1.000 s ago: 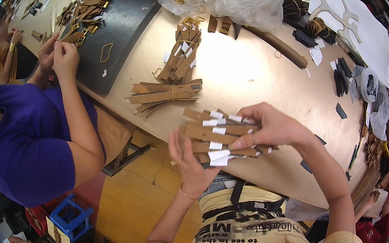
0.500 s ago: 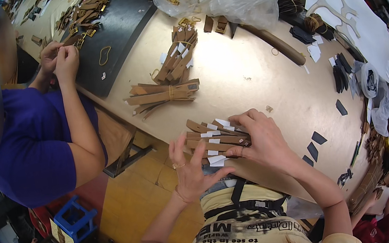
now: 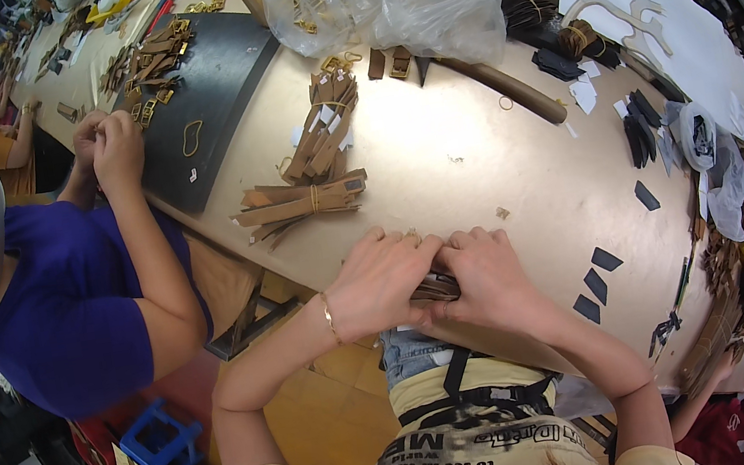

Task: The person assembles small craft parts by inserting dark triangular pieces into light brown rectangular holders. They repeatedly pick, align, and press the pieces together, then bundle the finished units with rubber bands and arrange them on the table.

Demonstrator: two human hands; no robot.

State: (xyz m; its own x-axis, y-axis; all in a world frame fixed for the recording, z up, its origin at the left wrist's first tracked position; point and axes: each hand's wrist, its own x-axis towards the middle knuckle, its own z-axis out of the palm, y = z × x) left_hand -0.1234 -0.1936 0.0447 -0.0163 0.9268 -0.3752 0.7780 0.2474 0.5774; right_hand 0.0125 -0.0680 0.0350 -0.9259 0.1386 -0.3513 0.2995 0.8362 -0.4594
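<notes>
Near the table's front edge, my left hand [image 3: 389,280] and my right hand [image 3: 491,274] are closed around a gathered stack of brown leather strips [image 3: 435,288]. Only a small part of the stack shows between my thumbs; most of it is hidden by my fingers. Beyond my left hand lies a bundle of brown strips tied with a rubber band [image 3: 314,199]. Past that rests another banded bundle of strips with white tags [image 3: 326,129].
A co-worker in a purple shirt [image 3: 78,296] sits at the left by a black mat [image 3: 212,93] with buckled straps. Clear plastic bags [image 3: 443,0] and a brown roll [image 3: 510,92] lie at the back. Several dark cut pieces [image 3: 597,285] lie to the right.
My left hand, open beside the spread strips before, has come over and closed on them with my right. The strips are now pressed together, and their white tags are hidden.
</notes>
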